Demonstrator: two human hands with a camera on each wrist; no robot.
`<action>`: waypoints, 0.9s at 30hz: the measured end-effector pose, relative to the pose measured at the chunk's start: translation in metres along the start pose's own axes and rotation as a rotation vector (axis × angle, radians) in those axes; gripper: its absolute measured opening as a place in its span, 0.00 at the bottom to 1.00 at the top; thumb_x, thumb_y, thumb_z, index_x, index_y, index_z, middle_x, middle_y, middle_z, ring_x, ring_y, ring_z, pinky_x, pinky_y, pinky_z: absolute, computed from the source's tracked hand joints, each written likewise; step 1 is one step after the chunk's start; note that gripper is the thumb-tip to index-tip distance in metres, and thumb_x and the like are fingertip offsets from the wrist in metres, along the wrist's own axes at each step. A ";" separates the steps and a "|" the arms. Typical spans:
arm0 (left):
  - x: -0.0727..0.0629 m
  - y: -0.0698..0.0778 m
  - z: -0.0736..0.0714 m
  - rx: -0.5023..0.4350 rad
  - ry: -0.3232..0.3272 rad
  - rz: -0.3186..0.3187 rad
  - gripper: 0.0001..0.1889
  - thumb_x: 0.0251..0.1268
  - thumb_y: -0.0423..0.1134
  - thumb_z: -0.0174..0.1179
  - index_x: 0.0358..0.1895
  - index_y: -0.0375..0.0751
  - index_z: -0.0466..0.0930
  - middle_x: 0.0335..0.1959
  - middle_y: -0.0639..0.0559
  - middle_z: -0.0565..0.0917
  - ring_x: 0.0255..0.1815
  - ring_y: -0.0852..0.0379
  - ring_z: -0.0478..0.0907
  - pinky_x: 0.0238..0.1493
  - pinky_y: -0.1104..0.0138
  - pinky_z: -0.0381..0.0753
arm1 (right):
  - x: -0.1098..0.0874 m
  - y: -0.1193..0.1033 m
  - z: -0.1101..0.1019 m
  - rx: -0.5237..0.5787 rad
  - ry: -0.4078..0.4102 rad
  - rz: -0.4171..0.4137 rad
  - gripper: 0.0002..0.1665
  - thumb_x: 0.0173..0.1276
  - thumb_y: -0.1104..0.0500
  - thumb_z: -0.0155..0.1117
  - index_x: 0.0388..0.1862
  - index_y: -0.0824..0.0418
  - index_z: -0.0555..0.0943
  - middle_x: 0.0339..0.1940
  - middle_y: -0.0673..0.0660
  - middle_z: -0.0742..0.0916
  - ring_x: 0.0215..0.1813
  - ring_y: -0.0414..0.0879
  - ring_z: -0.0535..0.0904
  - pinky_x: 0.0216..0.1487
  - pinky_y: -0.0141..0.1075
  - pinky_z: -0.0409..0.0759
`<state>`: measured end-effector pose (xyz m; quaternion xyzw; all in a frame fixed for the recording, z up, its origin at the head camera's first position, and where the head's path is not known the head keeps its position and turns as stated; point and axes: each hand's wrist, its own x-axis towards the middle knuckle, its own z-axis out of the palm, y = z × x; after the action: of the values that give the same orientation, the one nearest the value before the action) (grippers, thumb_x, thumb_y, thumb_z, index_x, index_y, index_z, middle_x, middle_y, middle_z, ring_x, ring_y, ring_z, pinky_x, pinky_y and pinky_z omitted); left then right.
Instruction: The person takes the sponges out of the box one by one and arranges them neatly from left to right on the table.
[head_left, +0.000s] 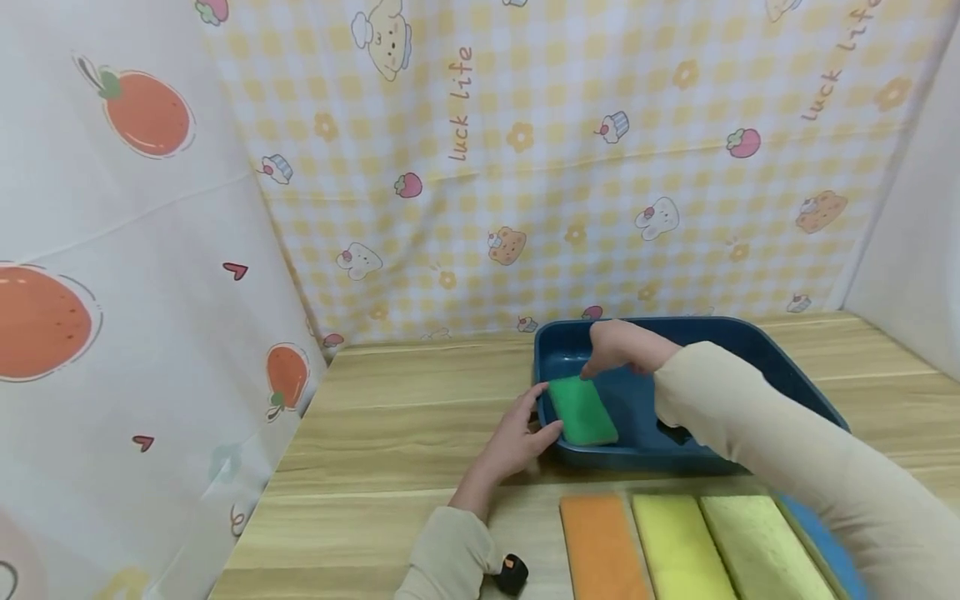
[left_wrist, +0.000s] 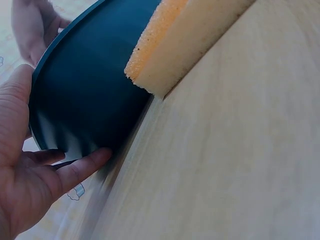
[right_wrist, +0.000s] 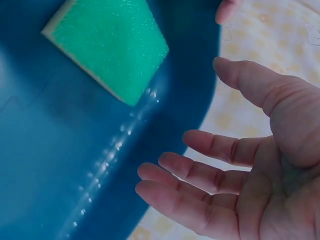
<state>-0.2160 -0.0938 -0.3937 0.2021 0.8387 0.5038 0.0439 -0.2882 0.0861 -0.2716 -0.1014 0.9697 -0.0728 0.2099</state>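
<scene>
My left hand (head_left: 517, 437) holds the near left corner of a dark blue tray (head_left: 645, 460). In the left wrist view its thumb lies at the rim and its fingers (left_wrist: 82, 170) touch the outer wall. Flat inside the tray, by that corner, lies a green sponge (head_left: 583, 410) with a pale underside. My right hand (head_left: 626, 346) is over the tray just beyond the sponge. The right wrist view shows the right hand's fingers (right_wrist: 195, 210) spread, holding nothing and apart from the green sponge (right_wrist: 112, 47).
In front of the tray, orange (head_left: 603, 546), yellow (head_left: 684, 546) and pale yellow (head_left: 761, 546) sponges lie in a row, with a blue piece (head_left: 825, 542) partly behind my right sleeve (head_left: 810, 483). A patterned cloth (head_left: 480, 208) hangs behind the wooden table (head_left: 420, 400).
</scene>
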 end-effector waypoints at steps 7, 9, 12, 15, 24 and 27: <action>-0.001 -0.002 0.002 -0.015 0.001 0.008 0.32 0.64 0.46 0.52 0.68 0.44 0.53 0.67 0.43 0.58 0.58 0.45 0.67 0.52 0.57 0.72 | 0.031 -0.004 0.014 0.021 0.010 -0.008 0.31 0.56 0.49 0.65 0.50 0.70 0.73 0.47 0.65 0.78 0.42 0.54 0.77 0.35 0.44 0.78; 0.000 -0.002 0.003 -0.014 0.004 0.005 0.31 0.64 0.46 0.52 0.68 0.45 0.53 0.66 0.44 0.59 0.58 0.46 0.67 0.52 0.57 0.72 | 0.037 -0.005 0.017 0.001 0.015 -0.023 0.28 0.56 0.49 0.65 0.47 0.69 0.74 0.43 0.63 0.79 0.42 0.52 0.77 0.39 0.44 0.77; 0.000 -0.001 0.003 -0.009 0.005 -0.003 0.32 0.63 0.47 0.51 0.68 0.46 0.53 0.66 0.45 0.59 0.59 0.47 0.67 0.53 0.57 0.72 | 0.042 -0.007 0.022 -0.022 0.020 -0.035 0.27 0.54 0.49 0.66 0.45 0.67 0.75 0.40 0.60 0.80 0.40 0.50 0.75 0.43 0.44 0.76; 0.000 -0.001 0.003 -0.007 0.003 -0.002 0.32 0.63 0.48 0.51 0.69 0.46 0.53 0.66 0.45 0.59 0.59 0.46 0.67 0.53 0.58 0.72 | 0.045 -0.010 0.027 -0.018 0.015 -0.033 0.28 0.54 0.49 0.67 0.47 0.68 0.75 0.40 0.60 0.80 0.41 0.50 0.75 0.43 0.44 0.75; 0.001 0.001 0.002 -0.008 -0.005 0.007 0.31 0.63 0.47 0.52 0.68 0.45 0.53 0.66 0.44 0.59 0.59 0.46 0.67 0.53 0.58 0.72 | 0.054 -0.017 0.035 -0.041 -0.014 -0.031 0.35 0.53 0.48 0.68 0.53 0.68 0.72 0.50 0.65 0.77 0.47 0.54 0.74 0.46 0.46 0.74; 0.001 0.002 0.001 -0.002 -0.007 0.010 0.31 0.63 0.47 0.52 0.68 0.45 0.53 0.65 0.42 0.60 0.58 0.46 0.67 0.53 0.58 0.72 | 0.058 -0.019 0.036 -0.048 -0.033 -0.024 0.34 0.54 0.49 0.67 0.54 0.68 0.72 0.51 0.65 0.77 0.48 0.55 0.74 0.47 0.46 0.74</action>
<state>-0.2155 -0.0914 -0.3921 0.2080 0.8371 0.5039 0.0443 -0.3219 0.0511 -0.3238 -0.1193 0.9663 -0.0502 0.2225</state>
